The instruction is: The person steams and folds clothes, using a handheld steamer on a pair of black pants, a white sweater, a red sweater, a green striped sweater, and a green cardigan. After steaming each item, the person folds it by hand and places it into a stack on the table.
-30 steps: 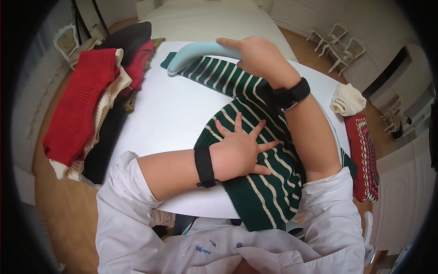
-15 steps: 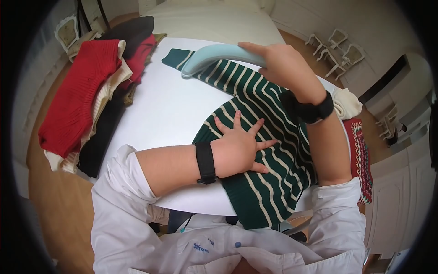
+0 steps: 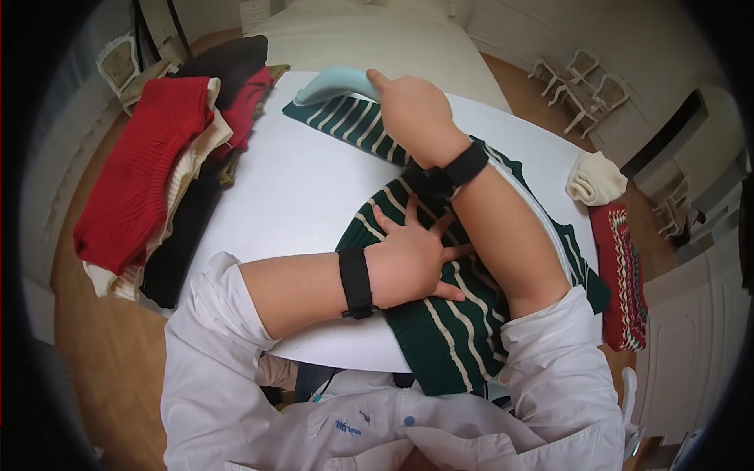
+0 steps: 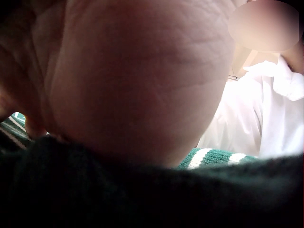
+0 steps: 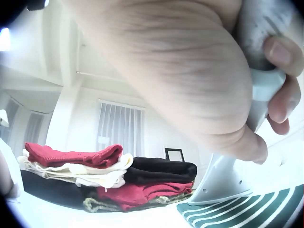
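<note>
A dark green knit sweater with cream stripes lies on a white board, one sleeve stretched toward the far left. My left hand rests flat on its body, fingers spread. In the left wrist view the palm fills most of the picture, close over the knit. My right hand grips a light blue handheld garment steamer by its handle, thumb and fingers wrapped round it. The steamer's head is down at the cuff end of the striped sleeve. My right forearm crosses above the sweater, hiding part of it.
At the left edge lies a pile of folded clothes, with a red sweater on top and black trousers beneath. A rolled cream garment and a patterned red knit sit at the right edge. A bed stands beyond.
My right hand first slid the steamer rightward along the sleeve, then brought it back left to the cuff end. My left hand has stayed in place on the sweater.
</note>
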The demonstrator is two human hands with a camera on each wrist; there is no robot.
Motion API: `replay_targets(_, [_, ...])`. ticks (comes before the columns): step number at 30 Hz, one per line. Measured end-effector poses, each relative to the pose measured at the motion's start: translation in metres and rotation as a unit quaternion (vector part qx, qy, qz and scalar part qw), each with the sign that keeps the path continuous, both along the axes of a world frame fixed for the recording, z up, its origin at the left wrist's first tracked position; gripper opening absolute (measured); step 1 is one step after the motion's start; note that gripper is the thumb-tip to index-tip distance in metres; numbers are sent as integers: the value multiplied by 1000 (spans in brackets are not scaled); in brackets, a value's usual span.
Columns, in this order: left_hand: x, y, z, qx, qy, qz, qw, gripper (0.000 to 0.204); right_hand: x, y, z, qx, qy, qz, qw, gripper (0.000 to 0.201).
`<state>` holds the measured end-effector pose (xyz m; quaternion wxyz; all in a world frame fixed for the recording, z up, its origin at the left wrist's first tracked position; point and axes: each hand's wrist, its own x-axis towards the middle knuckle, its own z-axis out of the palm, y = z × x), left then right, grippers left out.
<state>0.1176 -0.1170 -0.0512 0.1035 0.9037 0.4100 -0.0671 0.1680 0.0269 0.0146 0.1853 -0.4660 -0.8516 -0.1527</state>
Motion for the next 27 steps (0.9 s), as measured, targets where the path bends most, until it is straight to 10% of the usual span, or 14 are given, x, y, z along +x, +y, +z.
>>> replay_targets(18, [-1, -2, -1, 20, -13, 4, 1000, 86, -24, 10, -16, 30, 2, 2, 1000, 53])
replay_targets(27, [4, 1, 4, -16, 9, 14, 1000, 90, 97, -32, 32, 18, -72, 14, 997, 78])
